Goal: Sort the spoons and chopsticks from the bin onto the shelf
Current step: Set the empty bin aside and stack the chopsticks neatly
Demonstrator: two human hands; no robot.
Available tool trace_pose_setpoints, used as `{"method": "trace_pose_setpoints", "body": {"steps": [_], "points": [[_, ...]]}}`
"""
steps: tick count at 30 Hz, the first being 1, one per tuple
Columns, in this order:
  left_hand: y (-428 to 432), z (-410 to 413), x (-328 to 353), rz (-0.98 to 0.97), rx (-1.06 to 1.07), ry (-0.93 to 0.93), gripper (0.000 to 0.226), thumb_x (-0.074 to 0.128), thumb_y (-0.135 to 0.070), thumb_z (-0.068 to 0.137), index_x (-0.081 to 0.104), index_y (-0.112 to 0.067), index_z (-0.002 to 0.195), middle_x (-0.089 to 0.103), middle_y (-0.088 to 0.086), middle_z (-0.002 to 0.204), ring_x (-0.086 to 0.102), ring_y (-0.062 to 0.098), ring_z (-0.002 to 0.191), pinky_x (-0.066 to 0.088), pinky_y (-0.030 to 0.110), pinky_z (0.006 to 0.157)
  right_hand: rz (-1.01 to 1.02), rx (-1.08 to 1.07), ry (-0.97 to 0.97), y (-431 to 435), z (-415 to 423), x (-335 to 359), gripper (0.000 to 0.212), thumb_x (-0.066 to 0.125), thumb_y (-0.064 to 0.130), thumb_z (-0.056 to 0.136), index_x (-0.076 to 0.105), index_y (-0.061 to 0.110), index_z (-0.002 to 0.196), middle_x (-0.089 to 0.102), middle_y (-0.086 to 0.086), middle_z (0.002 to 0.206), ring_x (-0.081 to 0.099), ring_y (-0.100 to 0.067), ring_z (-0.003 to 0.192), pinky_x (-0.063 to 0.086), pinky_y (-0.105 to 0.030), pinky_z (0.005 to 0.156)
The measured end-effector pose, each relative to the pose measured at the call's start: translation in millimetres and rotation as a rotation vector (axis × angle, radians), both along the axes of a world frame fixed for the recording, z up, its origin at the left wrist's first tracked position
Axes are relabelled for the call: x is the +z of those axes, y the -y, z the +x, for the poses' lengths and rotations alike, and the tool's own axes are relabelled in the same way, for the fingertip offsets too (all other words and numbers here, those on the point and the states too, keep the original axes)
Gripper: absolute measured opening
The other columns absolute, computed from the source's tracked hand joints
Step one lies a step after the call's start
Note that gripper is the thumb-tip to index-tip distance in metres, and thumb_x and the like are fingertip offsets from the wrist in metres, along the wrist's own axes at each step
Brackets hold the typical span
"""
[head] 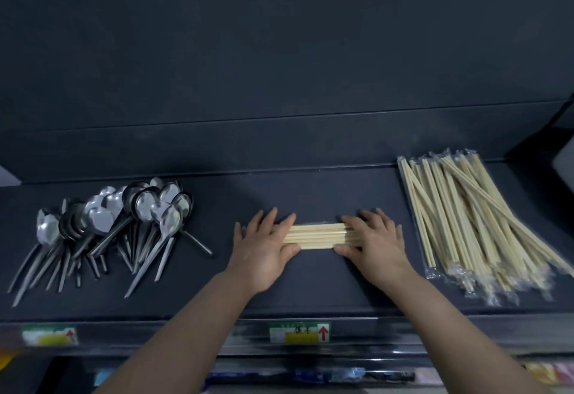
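Observation:
A small bundle of bare wooden chopsticks [315, 236] lies crosswise in the middle of the dark shelf [310, 195]. My left hand [264, 249] holds its left end, fingers over the top and thumb under the near side. My right hand [377, 246] holds the right end the same way. A heap of metal spoons [118, 222] with dark handles lies on the shelf's left part. At the right lies a pile of chopsticks in clear plastic wrappers [475, 222]. The bin is out of view.
The shelf has a dark back wall and a front rail with price labels, a green and yellow one [299, 332] below my hands and another [49, 335] at the left. Coloured goods show on the shelf below [326, 375].

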State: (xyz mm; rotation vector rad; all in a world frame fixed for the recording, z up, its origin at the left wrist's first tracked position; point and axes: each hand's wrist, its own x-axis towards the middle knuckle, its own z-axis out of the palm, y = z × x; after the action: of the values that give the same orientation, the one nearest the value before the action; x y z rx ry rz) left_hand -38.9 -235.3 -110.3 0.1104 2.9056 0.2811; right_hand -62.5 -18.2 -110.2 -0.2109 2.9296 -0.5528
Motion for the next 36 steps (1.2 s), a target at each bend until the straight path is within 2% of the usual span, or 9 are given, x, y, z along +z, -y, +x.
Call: {"method": "trace_pose_setpoints", "body": {"steps": [2,6,10,12,15,20,27,33,36], "points": [[3,-5,-4,-0.017,0.031,-0.047,0.062,0.026,-0.055,0.100,0.001,-0.036,0.153,-0.006,0.001,0.163,-0.007,0.025,0.149,-0.002,0.057,0.118,-0.038,-0.028,-0.020,9,-7,-4,0.059,0.054,0.053,0.089,0.034,0.040,0.143,0.018,-0.001,0.157,-0.004,-0.025,0.147,0.000,-0.052,0.117],[7,-21,-6,0.034,0.135,-0.062,0.066,0.028,-0.053,0.100,-0.004,-0.034,0.153,-0.012,0.002,0.162,-0.013,0.028,0.148,-0.001,0.058,0.118,-0.044,-0.077,0.020,27,-26,-4,0.066,0.052,0.049,0.093,0.020,0.039,0.149,-0.002,-0.005,0.161,-0.017,-0.035,0.144,-0.006,-0.050,0.116],[13,-36,-6,0.009,0.140,-0.006,0.073,0.026,-0.063,0.096,-0.007,-0.032,0.153,-0.020,0.004,0.161,-0.021,0.030,0.147,-0.004,0.060,0.117,-0.095,-0.021,0.062,35,-43,0,0.073,0.053,0.042,0.094,0.011,0.025,0.153,-0.006,-0.007,0.161,-0.019,-0.032,0.145,-0.007,-0.043,0.117],[16,-44,-5,-0.018,0.165,0.016,0.078,0.024,-0.068,0.093,-0.009,-0.032,0.153,-0.021,0.003,0.161,-0.022,0.032,0.146,-0.007,0.063,0.114,-0.033,0.011,0.075,38,-52,0,0.074,0.046,0.043,0.097,0.003,0.023,0.153,-0.014,-0.007,0.160,-0.023,-0.030,0.143,-0.008,-0.042,0.117],[18,-54,-3,-0.057,0.177,0.068,0.082,0.021,-0.074,0.089,-0.012,-0.033,0.152,-0.019,0.002,0.161,-0.023,0.034,0.145,-0.011,0.067,0.111,0.085,0.022,0.064,44,-59,-2,0.066,0.032,0.040,0.101,-0.009,0.030,0.152,-0.024,-0.003,0.157,-0.031,-0.030,0.140,-0.013,-0.045,0.116],[20,-62,-4,-0.059,0.189,0.036,0.078,0.020,-0.067,0.094,-0.013,-0.027,0.153,-0.021,0.003,0.161,-0.024,0.031,0.146,-0.011,0.063,0.114,0.150,0.005,-0.032,53,-63,-8,0.061,0.021,0.036,0.101,-0.016,0.032,0.150,-0.030,-0.003,0.155,-0.034,-0.031,0.139,-0.015,-0.047,0.114],[17,-58,-8,-0.063,0.158,-0.008,0.081,0.020,-0.067,0.094,-0.010,-0.021,0.154,-0.018,0.002,0.161,-0.022,0.023,0.147,-0.012,0.057,0.114,0.174,0.070,-0.040,50,-60,-13,0.058,0.020,0.039,0.102,-0.005,0.024,0.153,-0.014,-0.004,0.160,-0.022,-0.025,0.144,-0.013,-0.040,0.117],[31,-78,-4,-0.051,0.099,0.002,0.060,0.021,-0.049,0.102,0.001,-0.027,0.155,-0.001,-0.003,0.164,-0.009,0.021,0.150,-0.004,0.057,0.118,0.178,0.078,-0.039,52,-66,-8,0.056,0.021,0.037,0.103,-0.001,0.026,0.154,-0.009,-0.004,0.161,-0.017,-0.026,0.146,-0.008,-0.042,0.117],[33,-80,-3,-0.076,0.091,-0.021,0.057,0.022,-0.045,0.103,0.004,-0.027,0.155,0.001,-0.002,0.164,-0.007,0.021,0.150,-0.004,0.057,0.118,0.182,0.081,-0.037,52,-70,-3,0.056,0.024,0.038,0.103,0.004,0.027,0.154,-0.005,-0.004,0.161,-0.013,-0.025,0.147,-0.006,-0.045,0.118]]}}
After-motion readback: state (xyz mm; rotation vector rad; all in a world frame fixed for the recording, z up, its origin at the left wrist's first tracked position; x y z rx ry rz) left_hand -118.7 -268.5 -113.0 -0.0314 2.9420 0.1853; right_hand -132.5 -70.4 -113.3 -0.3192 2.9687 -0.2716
